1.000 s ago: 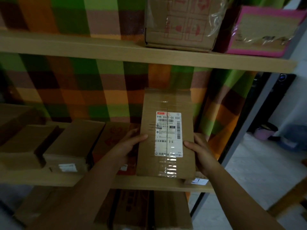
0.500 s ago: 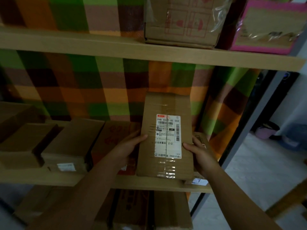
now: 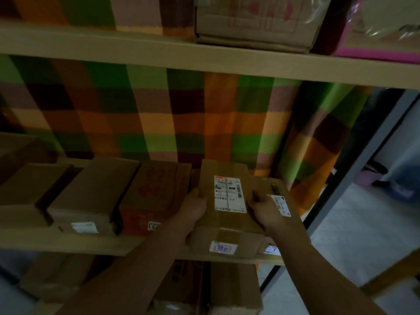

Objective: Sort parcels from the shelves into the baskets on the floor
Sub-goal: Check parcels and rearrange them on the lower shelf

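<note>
Right, early stage as far as I can see: one parcel (image 3: 229, 201) is in hand at lower centre-right of the frame, at the front edge of the middle shelf (image 3: 68, 243), not yet off it. Left hand (image 3: 195, 208) grips its left side, thumb on top. Right hand (image 3: 263, 210) grips the right side, fingers curled over the edge. Can't tell if it's lifted or resting on the flat box (image 3: 278, 196) beside and partly under it on the right. No baskets in frame, so nothing visibly sorted, just a strip of pale floor (image 3: 352, 235) at lower right. Plenty left: a plain box (image 3: 91, 194) and a red-printed box (image 3: 154, 192) sit left of the parcel on the same shelf. On the upper shelf (image 3: 159, 55) at top right there's a brown carton (image 3: 254, 21) with red handling marks and a pink box (image 3: 375, 42) under crinkly clear film. There are also long cartons (image 3: 234, 289) on the level below. Materials: the parcel is brown corrugated card, a long flat rectangular block. It has glossy clear tape down the middle, a white printed label on top and a small sticker on the near end. Edges look crisp, so probably rigid enough for a side grip. Shelf boards are smooth, light wood-look. Backdrop is a soft checked cloth (image 3: 159, 114) in green, orange and brown, hanging in folds at right.
</note>
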A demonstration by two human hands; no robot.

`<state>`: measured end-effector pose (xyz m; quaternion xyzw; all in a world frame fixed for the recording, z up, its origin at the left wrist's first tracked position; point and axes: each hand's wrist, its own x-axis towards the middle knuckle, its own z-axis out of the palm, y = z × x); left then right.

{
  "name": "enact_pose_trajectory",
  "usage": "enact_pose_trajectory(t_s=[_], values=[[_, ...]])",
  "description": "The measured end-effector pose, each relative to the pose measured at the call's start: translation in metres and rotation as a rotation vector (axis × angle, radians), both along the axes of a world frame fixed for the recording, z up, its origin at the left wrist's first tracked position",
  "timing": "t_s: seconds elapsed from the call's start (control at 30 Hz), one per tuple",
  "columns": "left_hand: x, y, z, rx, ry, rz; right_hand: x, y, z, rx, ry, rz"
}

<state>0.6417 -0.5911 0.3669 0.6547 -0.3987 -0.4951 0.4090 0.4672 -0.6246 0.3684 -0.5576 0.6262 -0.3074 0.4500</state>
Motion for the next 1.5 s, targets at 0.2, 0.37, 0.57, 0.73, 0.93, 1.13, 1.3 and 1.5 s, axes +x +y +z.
enact_pose_trajectory(t_s=[0.2, 0.37, 0.57, 0.73, 0.93, 1.13, 1.3, 1.5], values=[[-0.007, 0.001, -0.014, 0.027, -0.057, -0.034, 0.002, -0.003, -0.011, -0.001, 0.146, 0.049], [-0.011, 0.008, -0.010, 0.024, -0.026, -0.052, 0.001, -0.001, -0.009, -0.009, 0.147, 0.053], [-0.005, 0.021, 0.010, -0.163, -0.022, 0.037, 0.011, 0.001, 0.012, -0.102, 0.003, 0.049], [0.032, 0.039, 0.025, -0.316, -0.248, 0.296, 0.043, 0.007, 0.029, -0.115, -0.088, 0.140], [0.109, 0.041, 0.006, -0.263, -0.425, 0.338, 0.091, 0.020, 0.017, -0.061, -0.244, 0.234], [0.135, 0.034, 0.009, -0.208, -0.444, 0.164, 0.138, 0.031, 0.000, 0.018, -0.289, 0.148], [0.157, 0.025, -0.011, -0.136, -0.409, -0.025, 0.178, 0.032, -0.021, 0.057, -0.264, -0.078], [0.165, 0.019, -0.021, -0.117, -0.302, 0.001, 0.190, 0.034, -0.037, 0.126, -0.235, -0.192]])
